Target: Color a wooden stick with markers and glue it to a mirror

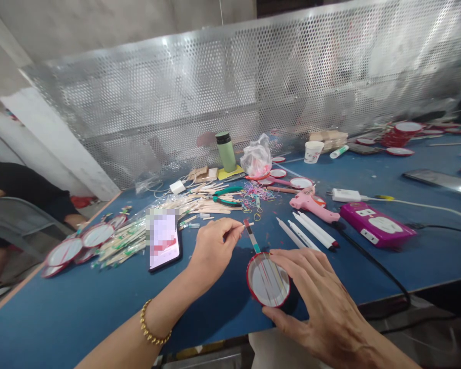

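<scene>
My right hand [318,292] grips a small round toy banjo [268,287] by its edge, thumb at the bottom and fingers at the top. It has a red rim, a white face with thin strings across it, and a short neck [252,239] banded in dark red, white and green. At the neck's tip, my left hand [217,246] is closed in a pinch on a small pale wooden stick [249,224]. Most of that stick is hidden by the fingertips. White marker pens [305,233] lie just beyond my right hand.
A lit phone [164,241] lies left of my left hand, by bundled wooden sticks [125,238]. Green-handled pliers [226,195], rubber bands [259,192], a pink glue gun [311,205] and a purple power strip [376,225] lie beyond. A perforated metal screen [215,92] closes the back.
</scene>
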The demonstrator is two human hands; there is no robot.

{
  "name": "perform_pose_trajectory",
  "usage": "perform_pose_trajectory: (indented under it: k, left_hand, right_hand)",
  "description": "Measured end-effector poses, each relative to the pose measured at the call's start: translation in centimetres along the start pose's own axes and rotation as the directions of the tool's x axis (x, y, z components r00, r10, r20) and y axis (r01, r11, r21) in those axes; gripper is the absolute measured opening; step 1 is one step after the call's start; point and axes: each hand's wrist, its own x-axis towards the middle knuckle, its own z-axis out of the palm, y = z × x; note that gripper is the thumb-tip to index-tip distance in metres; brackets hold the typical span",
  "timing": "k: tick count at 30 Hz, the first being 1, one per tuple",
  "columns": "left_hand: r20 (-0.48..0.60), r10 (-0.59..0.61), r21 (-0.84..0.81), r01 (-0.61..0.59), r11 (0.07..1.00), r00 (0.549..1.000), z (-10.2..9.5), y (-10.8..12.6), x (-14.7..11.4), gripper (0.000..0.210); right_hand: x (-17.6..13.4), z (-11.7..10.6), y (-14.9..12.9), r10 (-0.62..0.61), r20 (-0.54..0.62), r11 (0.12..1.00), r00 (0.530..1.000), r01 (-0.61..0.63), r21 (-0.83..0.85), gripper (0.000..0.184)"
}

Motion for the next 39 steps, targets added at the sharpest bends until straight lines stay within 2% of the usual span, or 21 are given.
perform_pose_trajectory:
  k: [6,12,39]
  left_hand:
    - [-0.004,0.005,0.004,-0.005,1.000,1.000,0.05,-0.01,-0.01,0.018]
    - [-0.011,0.016,-0.004,-0.016,1.000,1.000,0.09,-0.10,-0.06,0.019]
    - [-0.015,-0.004,-0.024,0.004,1.000,1.000,0.19,-0.07,-0.01,0.018]
  right_hand:
    - [-0.07,0.01,0.01,0.007,-0.006,1.000,1.000,-0.007,0.012,0.044]
    - [-0.02,0.05,-0.09,0.008,-0.003,1.000,1.000,-0.008,0.003,0.039]
    - [-0.12,0.22,-0.03,-0.007,-0.017,1.000,1.000,0.007,-0.012,0.039]
